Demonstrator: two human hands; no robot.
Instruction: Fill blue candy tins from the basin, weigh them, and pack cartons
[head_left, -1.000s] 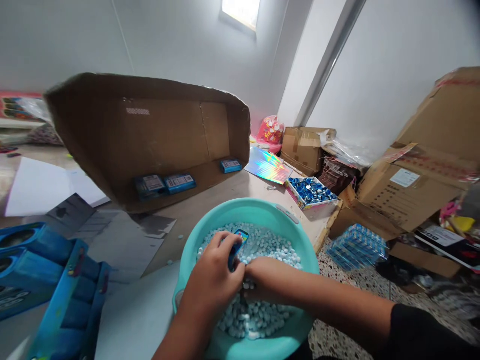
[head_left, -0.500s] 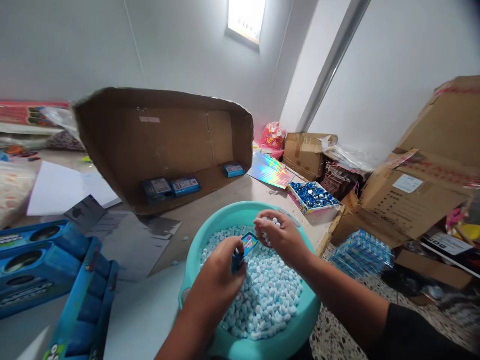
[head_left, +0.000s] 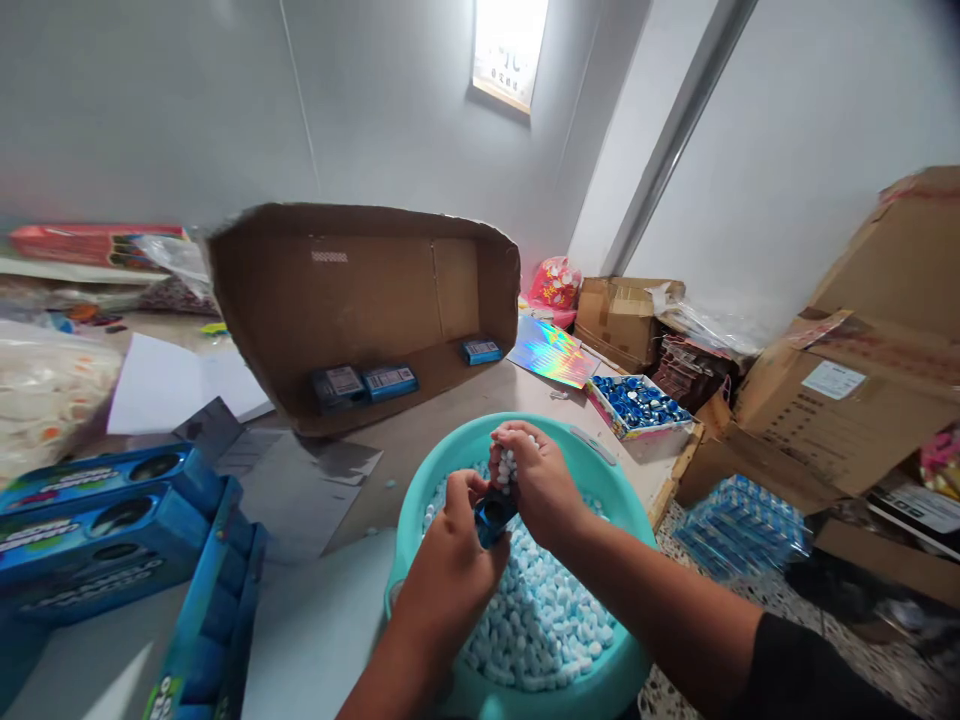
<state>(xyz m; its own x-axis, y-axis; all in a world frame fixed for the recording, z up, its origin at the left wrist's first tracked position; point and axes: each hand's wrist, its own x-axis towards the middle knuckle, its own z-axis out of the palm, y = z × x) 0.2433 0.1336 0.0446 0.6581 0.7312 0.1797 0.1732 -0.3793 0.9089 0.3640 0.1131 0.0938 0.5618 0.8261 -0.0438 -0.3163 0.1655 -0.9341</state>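
My left hand (head_left: 456, 560) is closed around a small dark blue box (head_left: 493, 513) with a round dark opening facing up. Against it, my right hand (head_left: 546, 488) is cupped shut on white mints (head_left: 507, 468), which show between the fingers right above the box. Both hands are over a turquoise tub (head_left: 409, 530) filled with loose white and pale blue mints (head_left: 536, 620). Whether any mints are inside the box cannot be made out.
Behind the tub a cardboard box (head_left: 375, 290) lies on its side with several small blue boxes (head_left: 390, 381) inside. Blue cartons (head_left: 97, 540) stand at the left. A tray of blue round pieces (head_left: 637, 402) and brown cartons (head_left: 814, 385) are at the right.
The small box has turned from showing its printed label to showing its round opening. My right hand with the mints has come in against it. The camera view has shifted slightly left.
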